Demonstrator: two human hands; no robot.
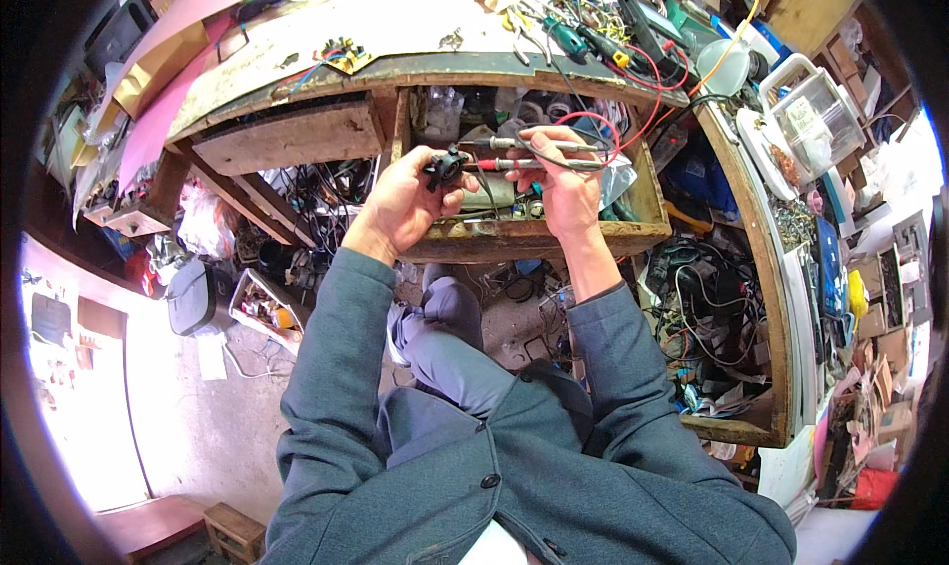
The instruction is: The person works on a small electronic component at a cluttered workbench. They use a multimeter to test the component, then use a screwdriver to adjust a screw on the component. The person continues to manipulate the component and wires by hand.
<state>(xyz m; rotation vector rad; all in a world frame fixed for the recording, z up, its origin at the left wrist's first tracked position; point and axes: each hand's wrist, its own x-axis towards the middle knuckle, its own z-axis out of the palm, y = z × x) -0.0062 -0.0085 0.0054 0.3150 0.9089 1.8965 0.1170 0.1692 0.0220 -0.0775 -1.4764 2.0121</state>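
In front of my chest, above an open wooden drawer (554, 235), both hands are raised close together. My left hand (400, 207) pinches a small black plastic part (447, 167), whose exact kind I cannot make out. From the right, my right hand (563, 184) grips two test probes side by side, a red one (499, 165) and a grey-black one (491, 143). Their tips point left at the black part; whether they touch it is too small to tell. A red lead (647, 130) loops from the probes up toward the bench.
Pliers, a green-handled tool (565, 39) and loose wires crowd the right of the bench top (395, 31). A small circuit board (341, 56) lies on its left. Clear plastic containers (806, 120) stand at right, above tangled cables (697, 283). A black case (191, 296) sits at lower left.
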